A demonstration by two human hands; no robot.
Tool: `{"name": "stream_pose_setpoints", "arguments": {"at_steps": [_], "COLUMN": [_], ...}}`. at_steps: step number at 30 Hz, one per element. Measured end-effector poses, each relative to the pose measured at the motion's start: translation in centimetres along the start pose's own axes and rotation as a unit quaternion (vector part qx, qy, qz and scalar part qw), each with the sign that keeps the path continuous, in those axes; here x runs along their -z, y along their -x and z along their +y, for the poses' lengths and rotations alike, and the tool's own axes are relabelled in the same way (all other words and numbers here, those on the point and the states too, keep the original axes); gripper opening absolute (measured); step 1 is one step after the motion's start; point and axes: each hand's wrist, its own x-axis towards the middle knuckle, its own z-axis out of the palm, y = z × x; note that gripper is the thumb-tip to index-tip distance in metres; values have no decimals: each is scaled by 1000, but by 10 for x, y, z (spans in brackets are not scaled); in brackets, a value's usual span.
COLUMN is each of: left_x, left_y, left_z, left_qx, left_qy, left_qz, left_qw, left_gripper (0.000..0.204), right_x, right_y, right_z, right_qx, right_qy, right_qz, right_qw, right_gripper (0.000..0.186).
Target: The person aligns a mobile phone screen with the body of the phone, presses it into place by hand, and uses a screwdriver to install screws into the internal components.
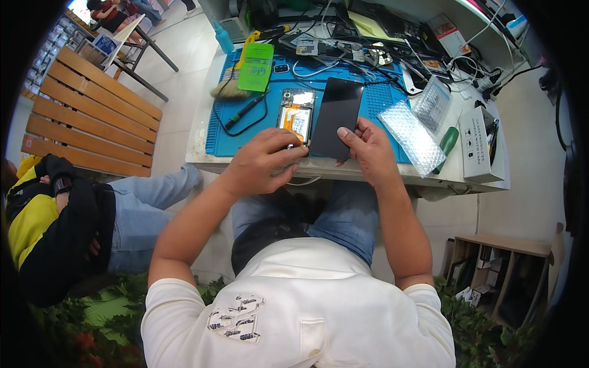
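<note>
An opened phone body [296, 115] with an orange inside lies on the blue work mat [380, 98]. Beside it, on the right, lies a black phone screen panel [336, 116]. My left hand [264, 161] rests at the near end of the phone body, fingers curled on its lower edge. My right hand [367, 147] grips the lower right corner of the screen panel, thumb on its face.
On the mat lie a green card [256, 67], a brush [229, 86] and a black tool with a cable [244, 113]. Bubble wrap [412, 136], a green-handled tool [446, 145] and a white box [478, 144] sit to the right. Another person [67, 214] sits at my left by a wooden bench [92, 116].
</note>
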Motion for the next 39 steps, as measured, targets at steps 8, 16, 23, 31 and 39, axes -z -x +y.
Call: {"name": "stream_pose_setpoints", "arguments": {"at_steps": [8,16,23,31,39], "left_x": [7,3,2,4,10], "left_y": [14,11,-6,-16,-27], "left_z": [-2,-10,-17,-25,-28], "left_qx": [28,-5,-42,-68,-91], "left_qy": [30,17,-2,-5,8], "left_qz": [75,64,16,-18,-55], "left_qw": [996,998,999,998,994], "left_gripper": [35,37,33,31,32], "right_x": [-1,1,5,4,4], "right_y": [-15,-19,-19,-21,-26], "right_z": [0,2,3,-1,1], "right_qx": [-35,-43,-43,-40,-62], "right_qy": [39,64,58,96,130], "right_qz": [-35,-27,-26,-25,-2], "right_qw": [998,997,997,994,990], "right_gripper": [35,32,29,20,24]}}
